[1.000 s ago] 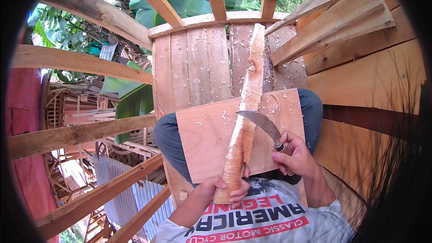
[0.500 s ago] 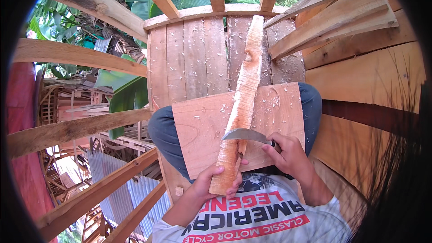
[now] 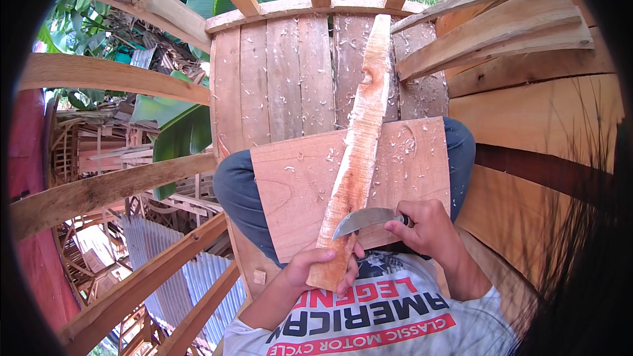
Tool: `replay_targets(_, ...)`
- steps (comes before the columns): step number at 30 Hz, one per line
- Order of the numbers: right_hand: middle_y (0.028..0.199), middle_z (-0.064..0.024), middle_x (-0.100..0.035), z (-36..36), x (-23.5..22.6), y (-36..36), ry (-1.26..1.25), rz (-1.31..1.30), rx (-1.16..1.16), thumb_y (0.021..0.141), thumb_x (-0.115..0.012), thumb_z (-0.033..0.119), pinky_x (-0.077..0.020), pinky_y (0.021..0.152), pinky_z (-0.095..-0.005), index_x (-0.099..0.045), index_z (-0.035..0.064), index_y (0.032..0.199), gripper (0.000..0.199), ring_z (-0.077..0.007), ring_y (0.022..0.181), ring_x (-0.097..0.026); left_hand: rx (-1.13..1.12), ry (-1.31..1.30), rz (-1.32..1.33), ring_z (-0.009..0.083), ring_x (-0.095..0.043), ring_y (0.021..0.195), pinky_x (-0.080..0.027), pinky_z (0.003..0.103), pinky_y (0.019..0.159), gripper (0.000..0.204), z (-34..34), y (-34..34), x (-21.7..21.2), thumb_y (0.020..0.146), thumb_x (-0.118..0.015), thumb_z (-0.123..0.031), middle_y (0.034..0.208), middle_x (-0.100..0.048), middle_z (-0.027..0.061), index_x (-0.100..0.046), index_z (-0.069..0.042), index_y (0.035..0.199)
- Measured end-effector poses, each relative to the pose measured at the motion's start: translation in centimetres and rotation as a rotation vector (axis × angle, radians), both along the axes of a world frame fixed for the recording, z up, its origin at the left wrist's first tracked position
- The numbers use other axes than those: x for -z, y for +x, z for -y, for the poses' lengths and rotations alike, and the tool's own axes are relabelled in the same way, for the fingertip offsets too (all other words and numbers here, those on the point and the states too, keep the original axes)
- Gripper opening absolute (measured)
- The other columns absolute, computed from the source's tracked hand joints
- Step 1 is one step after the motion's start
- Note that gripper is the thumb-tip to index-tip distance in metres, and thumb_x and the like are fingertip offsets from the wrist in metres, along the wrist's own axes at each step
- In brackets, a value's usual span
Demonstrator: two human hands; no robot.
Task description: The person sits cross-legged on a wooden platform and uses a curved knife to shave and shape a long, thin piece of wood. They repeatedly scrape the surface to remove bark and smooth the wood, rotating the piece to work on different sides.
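A long, rough strip of wood [image 3: 361,151] slants away from me across my lap, pale along its edges and brown in the middle, with a notch near its far end. My left hand [image 3: 326,269] is closed around its near end. In my right hand [image 3: 427,227] is a knife with a curved blade [image 3: 362,218], gripped by its dark handle. The blade lies across the strip just beyond my left hand, its tip over the strip's left part. Under the strip, a flat wooden board [image 3: 290,178] rests on my legs, sprinkled with shavings.
Planks of the wooden floor [image 3: 254,92] carry scattered shavings. Slatted rails [image 3: 112,191] surround me on the left and far side. Leaning pieces of wood [image 3: 491,29] jut in at the far right, beside a plank wall [image 3: 541,122]. A small wood offcut [image 3: 260,277] lies near my left forearm.
The knife blade has moved toward me along the strip, nearer my left hand, and tilted more. My left hand keeps its hold on the near end.
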State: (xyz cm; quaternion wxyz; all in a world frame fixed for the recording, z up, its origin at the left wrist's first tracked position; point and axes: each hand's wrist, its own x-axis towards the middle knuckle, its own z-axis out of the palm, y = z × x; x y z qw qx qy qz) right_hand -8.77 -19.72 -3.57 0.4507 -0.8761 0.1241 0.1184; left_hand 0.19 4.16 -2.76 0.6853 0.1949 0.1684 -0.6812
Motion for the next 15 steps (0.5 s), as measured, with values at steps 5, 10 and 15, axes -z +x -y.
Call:
replay_targets(5,0.055,-0.0144,-0.055,-0.2,0.3,-0.3,-0.157,0.032,-0.088,0.081,-0.069,0.051,-0.046,0.05,-0.0415,-0.057,0.005,0.061,0.052,-0.0332,0.053,-0.06,0.033,-0.03,0.09,0.0224,-0.059,0.055,-0.05,0.031,0.052,0.043,0.0,-0.1,0.3,0.085,-0.06,-0.023,0.073,-0.06,0.0196,-0.046,0.005,0.115)
replay_targets(10,0.055,-0.0127,-0.057,-0.2,0.5,0.1,-0.265,0.091,-0.077,0.076,-0.071,0.055,-0.0465,0.049,-0.0406,-0.057,0.0061,0.06,0.054,-0.0312,0.053,-0.061,0.098,0.009,0.129,0.023,-0.058,0.054,-0.049,0.031,0.052,0.042,-0.1,0.3,-0.3,0.084,-0.061,-0.021,0.069,-0.059,0.0185,-0.046,0.006,0.112)
replay_targets(15,0.053,-0.0113,-0.055,-0.1,0.9,0.7,-0.412,0.216,-0.039,0.074,-0.071,0.06,-0.0464,0.048,-0.0405,-0.057,0.0068,0.059,0.057,-0.0306,0.052,-0.061,0.053,-0.014,0.026,0.0232,-0.058,0.054,-0.049,0.031,0.053,0.042,-0.5,0.0,-0.2,0.083,-0.061,-0.019,0.069,-0.058,0.0185,-0.046,0.007,0.113)
